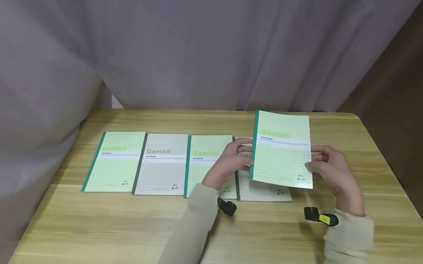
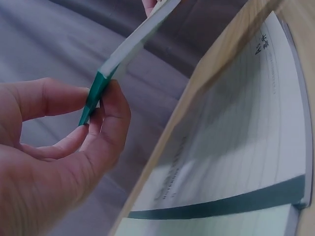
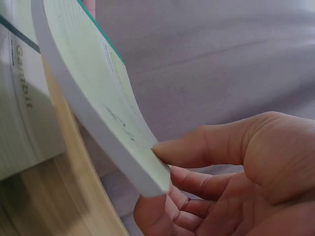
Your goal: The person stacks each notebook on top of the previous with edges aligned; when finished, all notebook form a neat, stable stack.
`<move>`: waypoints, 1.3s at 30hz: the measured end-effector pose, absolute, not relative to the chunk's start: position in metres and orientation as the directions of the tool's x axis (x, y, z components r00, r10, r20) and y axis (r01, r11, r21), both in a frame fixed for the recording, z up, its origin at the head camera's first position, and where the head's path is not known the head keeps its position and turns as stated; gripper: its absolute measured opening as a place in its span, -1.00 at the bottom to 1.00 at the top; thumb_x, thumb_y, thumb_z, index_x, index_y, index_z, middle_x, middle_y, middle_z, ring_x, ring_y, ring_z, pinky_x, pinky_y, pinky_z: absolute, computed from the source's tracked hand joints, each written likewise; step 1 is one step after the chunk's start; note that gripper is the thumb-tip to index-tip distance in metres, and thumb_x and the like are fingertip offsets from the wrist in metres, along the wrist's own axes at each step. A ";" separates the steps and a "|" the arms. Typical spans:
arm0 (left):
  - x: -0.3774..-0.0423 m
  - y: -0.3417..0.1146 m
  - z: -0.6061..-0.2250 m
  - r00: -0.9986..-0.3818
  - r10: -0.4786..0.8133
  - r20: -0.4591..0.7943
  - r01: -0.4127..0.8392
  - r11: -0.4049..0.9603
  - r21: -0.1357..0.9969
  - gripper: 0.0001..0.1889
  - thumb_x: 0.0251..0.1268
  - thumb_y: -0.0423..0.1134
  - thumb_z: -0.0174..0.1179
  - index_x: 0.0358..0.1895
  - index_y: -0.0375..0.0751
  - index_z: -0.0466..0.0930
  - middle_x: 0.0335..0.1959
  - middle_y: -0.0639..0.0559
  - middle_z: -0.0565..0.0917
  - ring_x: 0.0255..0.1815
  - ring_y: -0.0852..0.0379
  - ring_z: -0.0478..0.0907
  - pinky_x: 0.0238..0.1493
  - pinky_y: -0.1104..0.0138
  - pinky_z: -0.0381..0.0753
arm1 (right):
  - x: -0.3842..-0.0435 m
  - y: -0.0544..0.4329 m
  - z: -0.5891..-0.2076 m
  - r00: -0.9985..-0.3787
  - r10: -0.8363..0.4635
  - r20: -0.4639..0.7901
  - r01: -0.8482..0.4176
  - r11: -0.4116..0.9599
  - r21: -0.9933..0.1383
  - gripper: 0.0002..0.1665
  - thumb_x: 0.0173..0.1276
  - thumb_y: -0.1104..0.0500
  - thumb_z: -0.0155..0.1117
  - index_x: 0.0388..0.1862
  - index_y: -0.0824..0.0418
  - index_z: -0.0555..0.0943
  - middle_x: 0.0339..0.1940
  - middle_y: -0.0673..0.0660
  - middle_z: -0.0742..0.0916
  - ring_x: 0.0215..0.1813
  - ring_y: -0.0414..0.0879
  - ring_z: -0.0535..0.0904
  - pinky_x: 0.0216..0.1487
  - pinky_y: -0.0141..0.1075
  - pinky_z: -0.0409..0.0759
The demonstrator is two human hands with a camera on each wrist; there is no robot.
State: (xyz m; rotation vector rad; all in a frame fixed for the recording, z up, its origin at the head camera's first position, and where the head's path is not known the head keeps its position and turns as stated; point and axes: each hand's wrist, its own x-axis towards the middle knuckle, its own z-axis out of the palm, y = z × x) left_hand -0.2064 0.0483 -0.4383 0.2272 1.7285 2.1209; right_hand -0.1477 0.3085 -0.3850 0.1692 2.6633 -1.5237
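A green notebook [image 1: 282, 159] with a darker green spine is held up above the table, its cover facing me. My left hand [image 1: 229, 163] pinches it at the spine; the left wrist view shows thumb and fingers on the green spine [image 2: 96, 93]. At the opposite edge my right hand [image 1: 336, 175] pinches the notebook [image 3: 113, 113] near a lower corner, thumb on the cover and fingers behind. Below it lies a grey-white notebook [image 1: 263, 193], partly covered from view. Beside that, another green notebook [image 1: 207, 145] is partly hidden by my left hand.
Further left on the wooden table [image 1: 121, 236] lie a grey-white notebook [image 1: 162, 170] and a green notebook [image 1: 112, 168], side by side in the same row. A grey curtain [image 1: 192, 36] hangs behind the table's far edge. Black straps [image 1: 320, 217] are on both wrists.
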 end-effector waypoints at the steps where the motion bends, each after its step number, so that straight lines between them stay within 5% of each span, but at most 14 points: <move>1: -0.207 0.046 -0.437 -0.909 0.400 -0.118 -0.196 -0.161 0.967 -0.34 0.13 -0.68 0.13 0.37 -0.29 0.40 0.00 -0.08 0.63 -0.18 0.06 0.63 -0.21 0.14 0.71 | -0.149 0.307 -0.384 -0.992 0.057 -0.115 0.128 0.501 -0.856 -0.31 0.35 0.41 0.18 0.42 0.59 0.24 -0.06 0.33 0.54 -0.27 -0.19 0.54 -0.27 -0.25 0.68; 24: -0.196 -0.009 -0.409 -0.925 0.378 -0.046 -0.106 -0.142 0.984 -0.33 0.20 -0.65 0.12 0.43 -0.29 0.31 0.11 -0.21 0.55 -0.32 0.08 0.65 -0.18 0.16 0.72 | -0.168 0.256 -0.377 -0.996 0.065 -0.054 0.078 0.472 -0.878 -0.37 0.27 0.45 0.16 0.34 0.57 0.36 -0.18 0.28 0.58 -0.28 -0.11 0.49 -0.40 -0.31 0.59; 39: -0.182 -0.038 -0.412 -0.938 0.343 -0.043 -0.098 -0.145 0.985 -0.34 0.21 -0.66 0.09 0.42 -0.30 0.30 0.15 -0.24 0.55 -0.28 0.13 0.68 -0.16 0.15 0.72 | -0.168 0.236 -0.377 -0.998 -0.047 -0.050 0.027 0.405 -0.914 -0.37 0.24 0.47 0.18 0.32 0.58 0.35 -0.23 0.25 0.61 -0.35 -0.16 0.53 -0.40 -0.34 0.58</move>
